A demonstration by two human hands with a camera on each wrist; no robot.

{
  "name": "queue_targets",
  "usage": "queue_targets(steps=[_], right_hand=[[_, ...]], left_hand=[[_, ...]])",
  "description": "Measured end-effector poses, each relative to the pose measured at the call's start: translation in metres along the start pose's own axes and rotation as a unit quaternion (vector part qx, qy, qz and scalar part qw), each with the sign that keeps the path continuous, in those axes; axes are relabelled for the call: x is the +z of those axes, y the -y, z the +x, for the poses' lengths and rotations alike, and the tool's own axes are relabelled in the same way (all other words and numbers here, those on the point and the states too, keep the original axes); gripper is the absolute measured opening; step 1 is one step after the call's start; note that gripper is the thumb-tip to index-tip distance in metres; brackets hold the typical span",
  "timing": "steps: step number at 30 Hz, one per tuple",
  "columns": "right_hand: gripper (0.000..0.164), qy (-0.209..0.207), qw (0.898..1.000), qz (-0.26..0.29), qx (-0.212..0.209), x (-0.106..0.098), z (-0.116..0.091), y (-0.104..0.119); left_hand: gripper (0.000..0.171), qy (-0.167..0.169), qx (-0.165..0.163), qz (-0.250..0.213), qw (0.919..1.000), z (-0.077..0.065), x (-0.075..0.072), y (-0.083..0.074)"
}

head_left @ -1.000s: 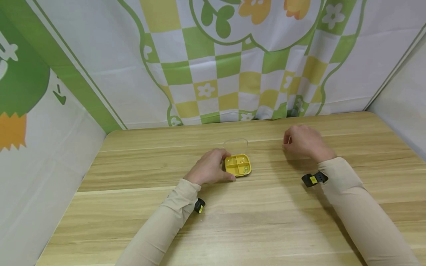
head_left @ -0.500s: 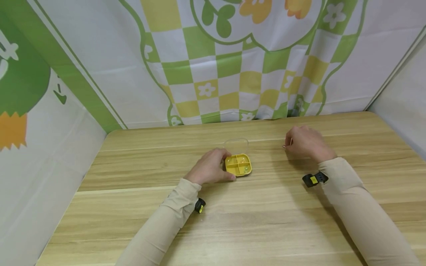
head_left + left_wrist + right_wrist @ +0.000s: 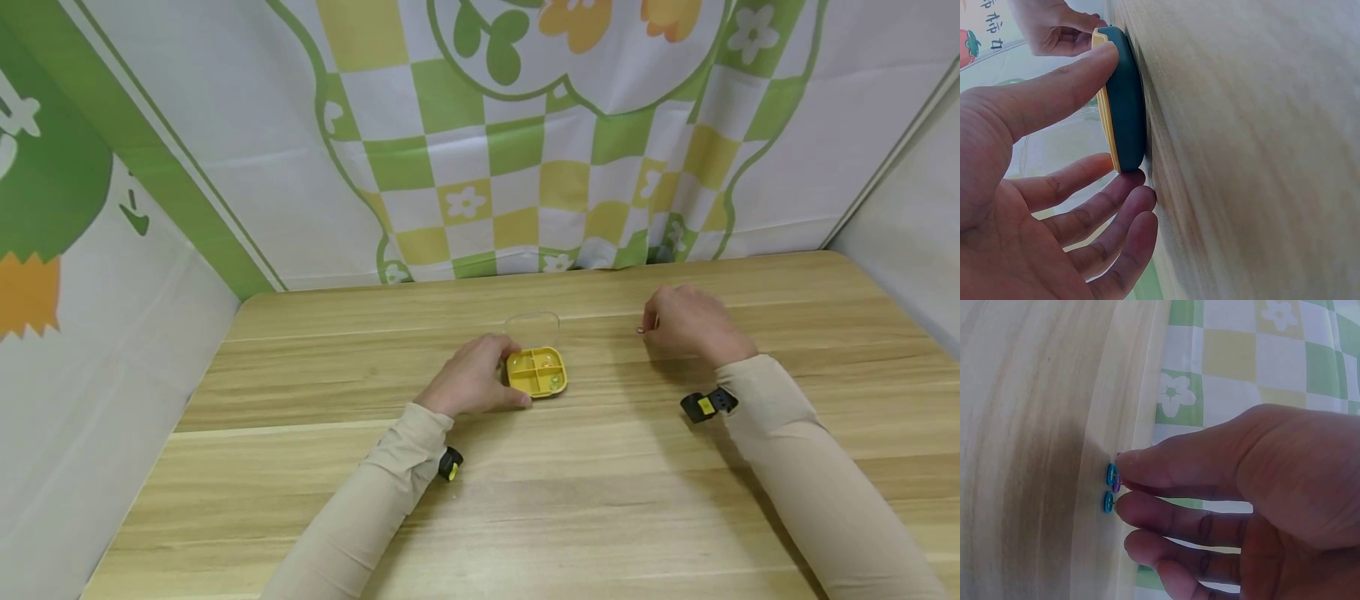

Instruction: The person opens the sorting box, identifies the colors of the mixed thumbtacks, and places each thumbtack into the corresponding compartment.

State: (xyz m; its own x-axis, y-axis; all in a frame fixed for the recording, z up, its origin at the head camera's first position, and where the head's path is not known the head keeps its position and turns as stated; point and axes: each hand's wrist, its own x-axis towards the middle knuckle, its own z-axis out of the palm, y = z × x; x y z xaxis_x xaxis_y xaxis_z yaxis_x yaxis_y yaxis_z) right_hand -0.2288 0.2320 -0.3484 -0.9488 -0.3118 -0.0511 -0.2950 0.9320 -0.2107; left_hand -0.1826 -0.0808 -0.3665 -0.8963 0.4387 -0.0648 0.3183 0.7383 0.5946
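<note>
My left hand (image 3: 471,377) holds a small pill box (image 3: 536,372) on the table, thumb at the near side and fingers at the far side. Its yellow inside has four-way dividers, and tiny bright pieces (image 3: 554,382) lie in the right-hand compartments. The clear lid (image 3: 532,328) is flipped back. In the left wrist view the box shows a dark green outer shell (image 3: 1127,103). To the right, my right hand (image 3: 688,323) has its thumb and fingertips together low at the table. Between them is a tiny purple piece (image 3: 1117,484), beside blue ring-shaped pieces (image 3: 1108,502); their exact kind is unclear.
The wooden table (image 3: 570,500) reaches back to a checkered green, yellow and white curtain (image 3: 517,175). Pale walls stand at left and right. Each wrist wears a black strap, such as the right wrist strap (image 3: 708,406).
My right hand has shifted very slightly, its fingertips working at the same spot, and a small reddish piece now shows there. My left hand and the pill box stay put.
</note>
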Motion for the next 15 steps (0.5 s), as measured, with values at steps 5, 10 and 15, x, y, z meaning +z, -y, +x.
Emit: queue_targets(steps=[5,10,15], right_hand=[[0.014,0.006,1.000,-0.002,0.001,0.0004,0.0002,0.0000],[0.020,0.005,1.000,-0.004,-0.001,0.0006,0.0002,-0.0001],[0.023,0.008,1.000,-0.003,-0.002,0.0000,-0.0007,-0.0001]], left_hand=[[0.065,-0.001,0.001,-0.001,1.0000,-0.0001,-0.0002,0.0000],[0.066,-0.001,0.001,-0.002,1.0000,-0.0001,-0.0003,-0.0001],[0.066,0.002,-0.001,-0.002,1.0000,-0.0003,-0.0007,-0.0005]])
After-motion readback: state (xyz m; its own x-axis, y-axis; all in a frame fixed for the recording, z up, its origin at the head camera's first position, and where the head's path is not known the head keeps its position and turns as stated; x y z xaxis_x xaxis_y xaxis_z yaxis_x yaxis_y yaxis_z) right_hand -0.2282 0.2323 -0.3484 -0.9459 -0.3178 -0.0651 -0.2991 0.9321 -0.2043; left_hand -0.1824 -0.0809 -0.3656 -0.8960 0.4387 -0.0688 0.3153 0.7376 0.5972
